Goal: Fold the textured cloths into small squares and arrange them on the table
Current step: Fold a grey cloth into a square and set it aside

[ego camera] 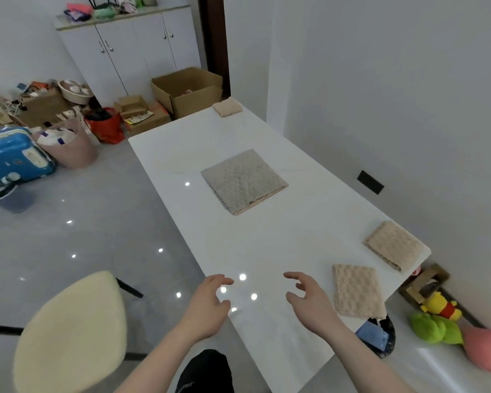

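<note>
A large grey textured cloth (243, 181) lies flat in the middle of the white table (278, 242), spread in a big square. Two small folded beige cloths rest near the table's right end: one (357, 290) close to my right hand, another (393, 245) at the right corner. A third small folded beige cloth (227, 106) sits at the far end. My left hand (210, 303) and my right hand (309, 300) hover over the near table edge, fingers apart, holding nothing, well short of the grey cloth.
A cream padded chair (71, 333) stands at my left. Cardboard boxes (187, 90), a red bag (105, 126), a pink basket (68, 146) and a blue suitcase (10, 157) crowd the floor beyond. Plush toys (442, 321) lie at the right by the wall.
</note>
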Available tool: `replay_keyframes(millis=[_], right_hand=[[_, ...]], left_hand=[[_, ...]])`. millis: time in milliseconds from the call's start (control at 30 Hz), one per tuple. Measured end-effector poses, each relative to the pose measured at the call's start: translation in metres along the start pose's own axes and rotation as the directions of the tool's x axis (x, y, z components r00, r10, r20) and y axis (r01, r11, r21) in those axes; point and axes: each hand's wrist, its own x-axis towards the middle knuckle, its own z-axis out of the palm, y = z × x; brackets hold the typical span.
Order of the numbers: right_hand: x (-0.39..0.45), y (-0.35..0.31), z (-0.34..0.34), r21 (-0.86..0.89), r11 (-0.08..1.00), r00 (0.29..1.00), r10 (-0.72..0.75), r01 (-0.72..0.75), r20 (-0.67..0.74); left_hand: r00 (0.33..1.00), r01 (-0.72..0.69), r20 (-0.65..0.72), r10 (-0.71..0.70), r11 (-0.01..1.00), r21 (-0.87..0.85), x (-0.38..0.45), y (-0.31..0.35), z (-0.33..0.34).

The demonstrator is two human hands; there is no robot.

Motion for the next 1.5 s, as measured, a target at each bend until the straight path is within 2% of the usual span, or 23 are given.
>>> replay_keyframes(millis=[233, 367, 567, 900, 1133, 1333, 1500], right_hand=[[0.019, -0.033, 0.041, 0.034, 0.999, 0.996, 0.026, -0.023, -0.080], [0.044, -0.072, 0.088, 0.084, 0.993, 0.983, 0.094, -0.081, -0.160], [0.070, -0.135, 0.152, 0.093, 0.995, 0.979, 0.056, -0.039, -0.195], [0.095, -0.166, 0.159, 0.142, 0.990, 0.945, 0.055, -0.009, -0.322], [0.140, -0.191, 0.196, 0.148, 0.989, 0.952, 0.058, -0.013, -0.300], [0.215, -0.219, 0.207, 0.156, 0.984, 0.905, 0.139, -0.082, -0.402], [0.285, -0.238, 0.227, 0.197, 0.970, 0.844, 0.225, -0.145, -0.486]], left_hand=[[0.998, -0.024, 0.054, 0.023, 1.000, 0.011, 0.051, -0.044, -0.056], [0.983, -0.114, 0.148, 0.104, 0.992, 0.062, 0.096, -0.064, -0.110], [0.969, -0.167, 0.204, 0.137, 0.976, 0.139, 0.151, -0.089, -0.193], [0.947, -0.272, 0.205, 0.246, 0.955, 0.114, 0.180, -0.074, -0.239], [0.919, -0.347, 0.263, 0.294, 0.920, 0.183, 0.224, -0.085, -0.281], [0.854, -0.472, 0.359, 0.376, 0.850, 0.233, 0.335, -0.087, -0.312], [0.771, -0.562, 0.527, 0.358, 0.772, 0.297, 0.440, -0.091, -0.325]])
